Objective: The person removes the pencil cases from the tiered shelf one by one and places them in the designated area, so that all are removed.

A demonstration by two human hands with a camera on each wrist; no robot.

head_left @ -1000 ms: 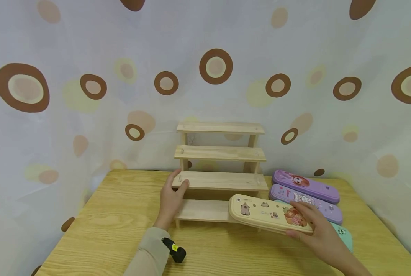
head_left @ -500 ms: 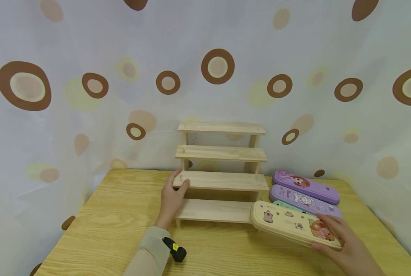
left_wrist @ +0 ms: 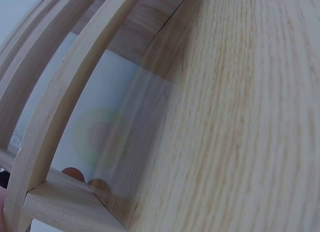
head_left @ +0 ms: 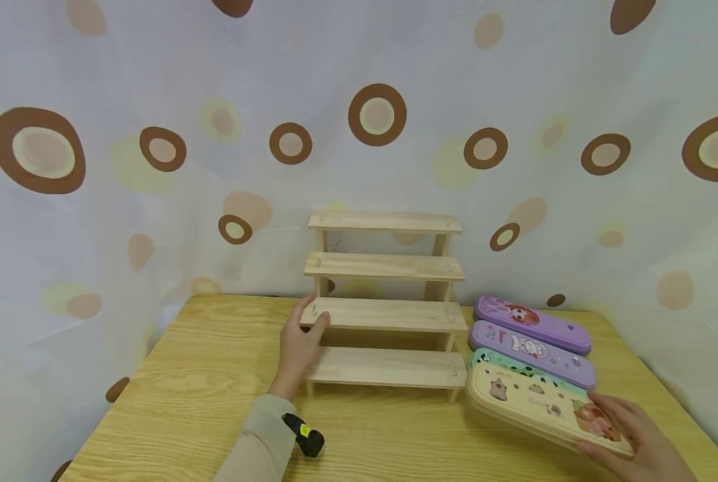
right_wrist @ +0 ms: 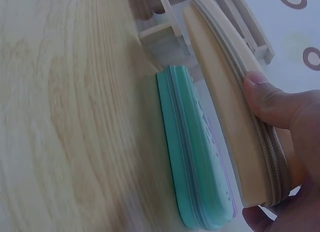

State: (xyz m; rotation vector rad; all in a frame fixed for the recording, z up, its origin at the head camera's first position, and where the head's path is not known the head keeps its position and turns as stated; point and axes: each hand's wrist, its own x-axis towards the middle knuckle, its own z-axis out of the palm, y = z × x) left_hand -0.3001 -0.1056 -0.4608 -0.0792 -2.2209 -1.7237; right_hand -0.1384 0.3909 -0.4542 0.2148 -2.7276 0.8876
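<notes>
My right hand (head_left: pixel 648 445) grips the right end of a cream pencil case (head_left: pixel 542 404) with cartoon prints, thumb on the near side along the zip. In the right wrist view the case hangs tilted above a mint-green pencil case (right_wrist: pixel 192 152) lying on the table, with a gap between them. On the left, my left hand (head_left: pixel 298 345) holds the left end of the second-lowest board of a stepped wooden rack (head_left: pixel 389 314), thumb on its front corner. The left wrist view shows mostly the rack's boards (left_wrist: pixel 65 92) and the tabletop; the hand barely appears there.
Two purple pencil cases, a rear one (head_left: pixel 536 327) and a nearer one (head_left: pixel 533 355), lie right of the rack behind the mint-green one. A patterned curtain (head_left: pixel 419 181) hangs behind the wooden table (head_left: pixel 214 375). A black strap (head_left: pixel 304 435) is around the left sleeve.
My right hand has carried the cream pencil case rightward and nearer, away from the front of the rack's lowest board to over the mint-green case. My left hand has stayed on the rack.
</notes>
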